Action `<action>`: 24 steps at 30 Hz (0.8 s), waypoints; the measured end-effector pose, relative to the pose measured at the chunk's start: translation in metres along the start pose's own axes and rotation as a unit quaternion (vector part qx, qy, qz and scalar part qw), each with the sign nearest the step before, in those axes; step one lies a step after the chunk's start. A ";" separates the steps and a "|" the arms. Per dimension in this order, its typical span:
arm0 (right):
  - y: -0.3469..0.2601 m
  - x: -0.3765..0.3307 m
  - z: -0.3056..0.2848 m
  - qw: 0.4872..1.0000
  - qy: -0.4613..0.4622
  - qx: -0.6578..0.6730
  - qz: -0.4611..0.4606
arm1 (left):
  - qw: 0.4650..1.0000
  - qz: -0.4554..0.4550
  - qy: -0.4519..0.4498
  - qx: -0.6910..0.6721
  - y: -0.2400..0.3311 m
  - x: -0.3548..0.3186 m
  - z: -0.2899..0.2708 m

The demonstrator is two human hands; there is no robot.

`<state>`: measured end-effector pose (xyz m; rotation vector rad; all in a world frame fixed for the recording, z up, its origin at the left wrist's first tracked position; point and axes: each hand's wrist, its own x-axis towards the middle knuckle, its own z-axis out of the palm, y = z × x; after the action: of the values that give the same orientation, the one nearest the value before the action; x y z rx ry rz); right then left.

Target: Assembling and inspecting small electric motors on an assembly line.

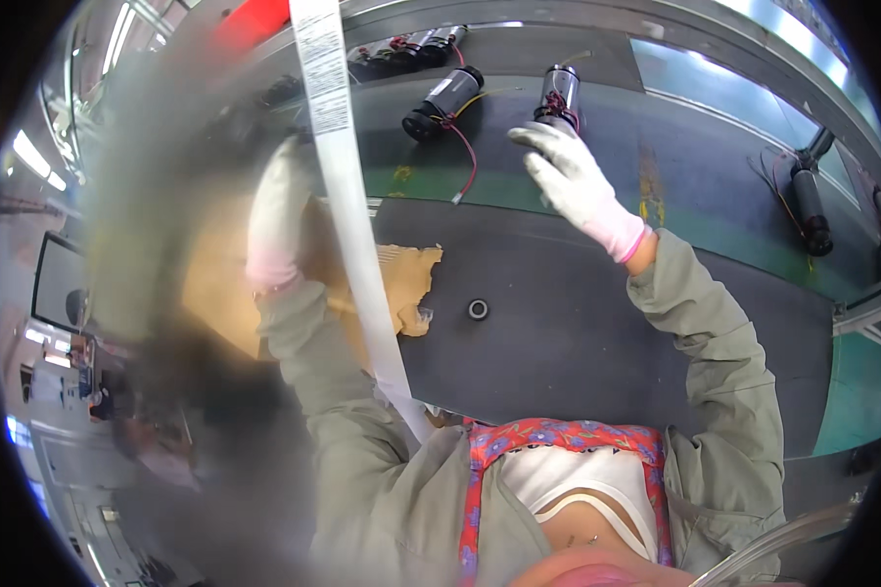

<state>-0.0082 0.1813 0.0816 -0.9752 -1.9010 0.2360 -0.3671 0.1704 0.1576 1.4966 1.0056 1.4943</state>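
Wired motor (562, 84): beyond the black ring (478, 309), toward its right.
Right hand (579, 186): gloved, fingers loosely spread at the motor's near end, seemingly gripping nothing; contact could not be told.
Left hand (279, 215): blurred, beyond and left of the ring; its grip could not be told.
Progress: judged an early stage; no motor showed in a grip, and the second motor (447, 101), beyond the ring, and the side motor (810, 203), well to its right, lay unheld.
Around: torn cardboard (411, 284) lay left of the ring.
In the way: a white printed strip (347, 186) crossed the view left of the ring.
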 end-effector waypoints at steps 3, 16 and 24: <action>-0.030 0.019 0.016 0.998 -0.012 0.025 -0.060 | 0.983 -0.028 -0.111 -0.145 -0.003 0.015 0.022; -0.086 0.073 0.029 0.716 -0.141 0.652 0.206 | 0.964 0.246 -0.021 0.097 0.015 -0.028 0.086; -0.091 0.055 0.040 0.906 -0.078 0.414 0.041 | 0.876 0.345 0.035 0.335 -0.004 -0.050 0.070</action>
<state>-0.1019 0.1691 0.1454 -0.4519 -1.6348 1.0973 -0.2967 0.1261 0.1343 2.5110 1.1677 1.7708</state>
